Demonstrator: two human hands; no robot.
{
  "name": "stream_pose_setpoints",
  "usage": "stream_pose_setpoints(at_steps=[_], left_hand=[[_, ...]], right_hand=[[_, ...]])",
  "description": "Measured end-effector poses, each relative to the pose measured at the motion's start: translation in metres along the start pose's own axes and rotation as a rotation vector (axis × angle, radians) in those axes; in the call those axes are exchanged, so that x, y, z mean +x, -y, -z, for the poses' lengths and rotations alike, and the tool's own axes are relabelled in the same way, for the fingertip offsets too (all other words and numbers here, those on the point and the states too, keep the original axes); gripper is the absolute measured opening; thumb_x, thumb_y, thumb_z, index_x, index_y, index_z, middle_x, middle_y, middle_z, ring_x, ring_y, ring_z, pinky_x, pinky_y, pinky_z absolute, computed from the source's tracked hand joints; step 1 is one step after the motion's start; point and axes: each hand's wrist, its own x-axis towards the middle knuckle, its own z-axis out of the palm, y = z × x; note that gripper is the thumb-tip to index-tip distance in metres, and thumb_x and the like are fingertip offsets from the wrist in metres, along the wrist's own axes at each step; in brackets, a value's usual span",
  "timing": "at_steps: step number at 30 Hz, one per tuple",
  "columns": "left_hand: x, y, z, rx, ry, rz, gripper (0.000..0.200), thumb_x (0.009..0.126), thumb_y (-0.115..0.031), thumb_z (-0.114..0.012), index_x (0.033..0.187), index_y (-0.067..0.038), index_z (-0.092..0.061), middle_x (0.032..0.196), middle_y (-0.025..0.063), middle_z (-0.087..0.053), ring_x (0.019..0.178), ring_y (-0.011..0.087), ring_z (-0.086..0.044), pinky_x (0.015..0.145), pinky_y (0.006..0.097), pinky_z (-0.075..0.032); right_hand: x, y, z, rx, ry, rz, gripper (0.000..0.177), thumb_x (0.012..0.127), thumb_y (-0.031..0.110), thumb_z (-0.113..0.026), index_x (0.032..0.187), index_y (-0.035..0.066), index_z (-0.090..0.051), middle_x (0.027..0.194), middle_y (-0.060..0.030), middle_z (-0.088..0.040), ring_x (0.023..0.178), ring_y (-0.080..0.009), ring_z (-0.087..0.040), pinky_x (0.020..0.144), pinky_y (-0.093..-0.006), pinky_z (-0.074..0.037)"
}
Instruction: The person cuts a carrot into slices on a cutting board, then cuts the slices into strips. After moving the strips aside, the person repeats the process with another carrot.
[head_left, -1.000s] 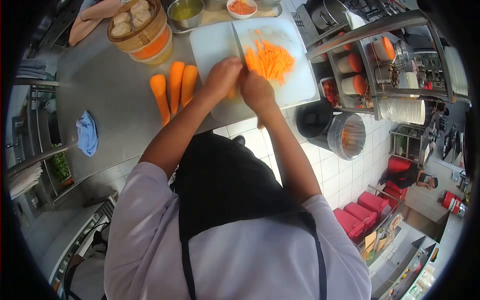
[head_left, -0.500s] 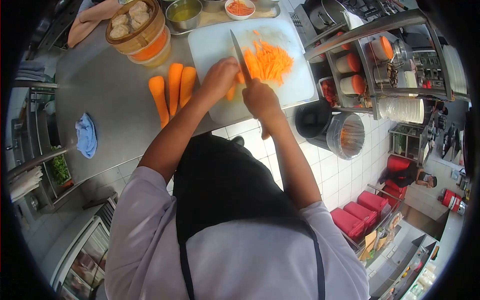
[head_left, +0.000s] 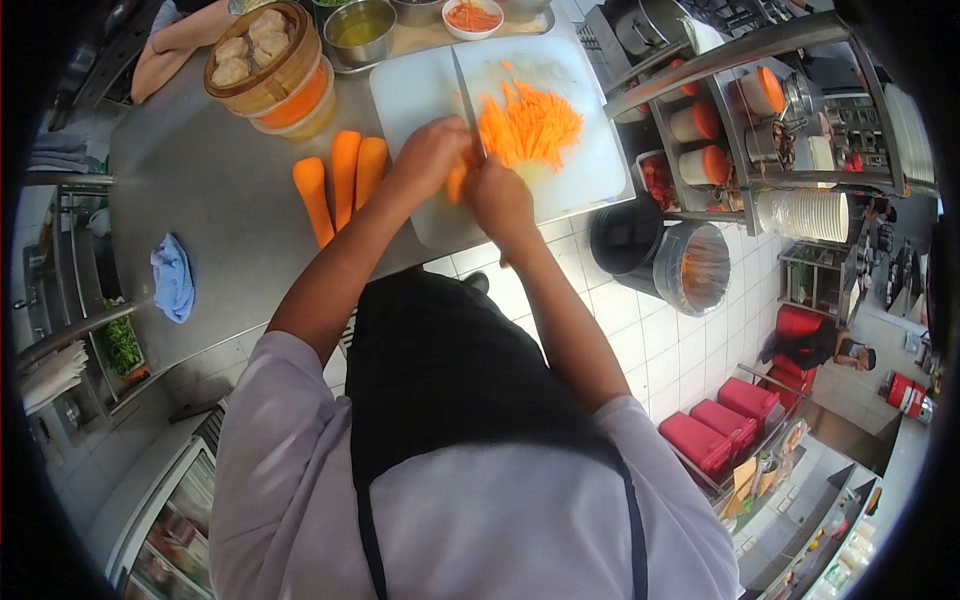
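My right hand (head_left: 502, 200) is closed around the handle of a kitchen knife (head_left: 465, 95). Its blade points away from me over the white cutting board (head_left: 415, 95). Just left of the blade, my left hand (head_left: 435, 155) has its fingers curled down on a piece of carrot (head_left: 457, 185), which they partly hide. Thin carrot strips (head_left: 530, 125) lie in a heap to the right of the knife. Several whole peeled carrots (head_left: 343, 175) rest on the steel table beside the board, partly behind my left forearm.
A bamboo steamer (head_left: 262, 97) with dumplings stands on containers at the back left. Behind the board are a metal bowl (head_left: 362, 40) and a white bowl (head_left: 472, 30). A blue cloth (head_left: 172, 280) lies at left. Lined bins (head_left: 692, 268) and a shelf rack (head_left: 745, 190) stand right. Someone's forearm (head_left: 185, 45) rests at far left.
My right hand and the knife have shifted left, closer to my left hand. The carrot slices that were against the blade now lie with the heap of strips.
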Motion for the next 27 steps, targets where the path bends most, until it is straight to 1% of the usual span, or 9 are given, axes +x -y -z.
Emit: stream_pose_setpoints(at_steps=[3, 6, 9, 13, 16, 19, 23, 25, 27], left_hand=[[-0.002, 0.003, 0.002, -0.035, -0.006, -0.039, 0.007, 0.079, -0.001, -0.066, 0.082, -0.001, -0.072, 0.09, 0.0138, -0.065, 0.089, 0.0339, -0.067, 0.077, 0.0438, -0.055], [0.005, 0.005, 0.002, 0.004, 0.008, -0.079, 0.007, 0.077, 0.002, -0.068, 0.082, 0.0, -0.072, 0.088, 0.0138, -0.065, 0.087, 0.0341, -0.068, 0.076, 0.0437, -0.055], [0.003, 0.003, 0.0, -0.061, -0.028, -0.089, 0.008, 0.077, 0.002, -0.067, 0.082, -0.001, -0.072, 0.088, 0.0134, -0.065, 0.088, 0.0336, -0.068, 0.076, 0.0433, -0.055], [0.003, -0.002, 0.009, -0.104, 0.026, -0.087, 0.008, 0.078, 0.001, -0.068, 0.084, -0.001, -0.073, 0.09, 0.0133, -0.065, 0.089, 0.033, -0.068, 0.077, 0.0428, -0.055], [0.002, 0.004, 0.0, 0.004, -0.033, -0.107, 0.007, 0.078, 0.001, -0.068, 0.083, -0.001, -0.072, 0.09, 0.0132, -0.065, 0.089, 0.033, -0.067, 0.077, 0.0432, -0.055], [0.002, 0.006, -0.005, -0.018, -0.06, -0.078, 0.008, 0.077, 0.002, -0.069, 0.084, 0.0, -0.071, 0.09, 0.0127, -0.065, 0.089, 0.0329, -0.067, 0.077, 0.0433, -0.055], [0.004, 0.004, 0.007, -0.05, 0.002, -0.11, 0.009, 0.077, 0.001, -0.069, 0.085, 0.0, -0.07, 0.089, 0.0121, -0.065, 0.089, 0.0327, -0.067, 0.077, 0.0431, -0.055], [0.003, 0.007, 0.003, -0.021, 0.03, -0.092, 0.008, 0.078, 0.001, -0.069, 0.085, 0.0, -0.07, 0.089, 0.0124, -0.065, 0.09, 0.0325, -0.067, 0.077, 0.0429, -0.055], [0.003, 0.006, 0.0, -0.041, -0.045, -0.127, 0.006, 0.077, 0.001, -0.069, 0.083, 0.0, -0.07, 0.089, 0.0124, -0.065, 0.09, 0.0322, -0.067, 0.077, 0.0429, -0.055]], right_hand=[[0.007, 0.0, 0.015, -0.032, 0.029, 0.103, 0.032, 0.1, 0.026, -0.055, 0.101, -0.005, -0.06, 0.086, -0.0286, -0.072, 0.083, -0.0438, -0.074, 0.076, -0.0517, -0.059], [-0.009, 0.003, 0.039, -0.105, 0.114, 0.093, 0.032, 0.1, 0.026, -0.054, 0.101, -0.006, -0.06, 0.086, -0.029, -0.072, 0.083, -0.044, -0.074, 0.075, -0.0524, -0.059], [-0.006, -0.001, 0.012, -0.027, 0.044, 0.034, 0.032, 0.1, 0.026, -0.054, 0.102, -0.005, -0.06, 0.089, -0.0294, -0.072, 0.086, -0.0435, -0.074, 0.076, -0.0517, -0.059], [0.004, -0.002, 0.019, -0.078, 0.031, 0.092, 0.031, 0.1, 0.026, -0.054, 0.101, -0.004, -0.06, 0.082, -0.0271, -0.072, 0.08, -0.0443, -0.074, 0.074, -0.0515, -0.06], [-0.013, 0.0, 0.03, -0.13, 0.075, 0.097, 0.029, 0.099, 0.024, -0.055, 0.101, -0.004, -0.06, 0.082, -0.0272, -0.072, 0.08, -0.0444, -0.074, 0.074, -0.0522, -0.06], [0.0, 0.004, 0.008, -0.042, 0.008, 0.037, 0.027, 0.098, 0.023, -0.056, 0.101, -0.003, -0.06, 0.086, -0.0279, -0.073, 0.082, -0.0438, -0.074, 0.073, -0.0521, -0.06], [0.001, -0.007, 0.019, -0.126, 0.039, 0.138, 0.024, 0.096, 0.021, -0.057, 0.098, -0.004, -0.058, 0.08, -0.0271, -0.072, 0.076, -0.0443, -0.073, 0.068, -0.0523, -0.059], [-0.009, -0.002, 0.02, -0.114, 0.016, 0.126, 0.024, 0.096, 0.02, -0.057, 0.098, -0.004, -0.058, 0.08, -0.0277, -0.072, 0.076, -0.0445, -0.073, 0.069, -0.0525, -0.059], [-0.009, -0.001, 0.014, -0.075, 0.004, 0.104, 0.025, 0.096, 0.02, -0.057, 0.099, -0.005, -0.059, 0.082, -0.0284, -0.072, 0.077, -0.0447, -0.073, 0.07, -0.0526, -0.059]])
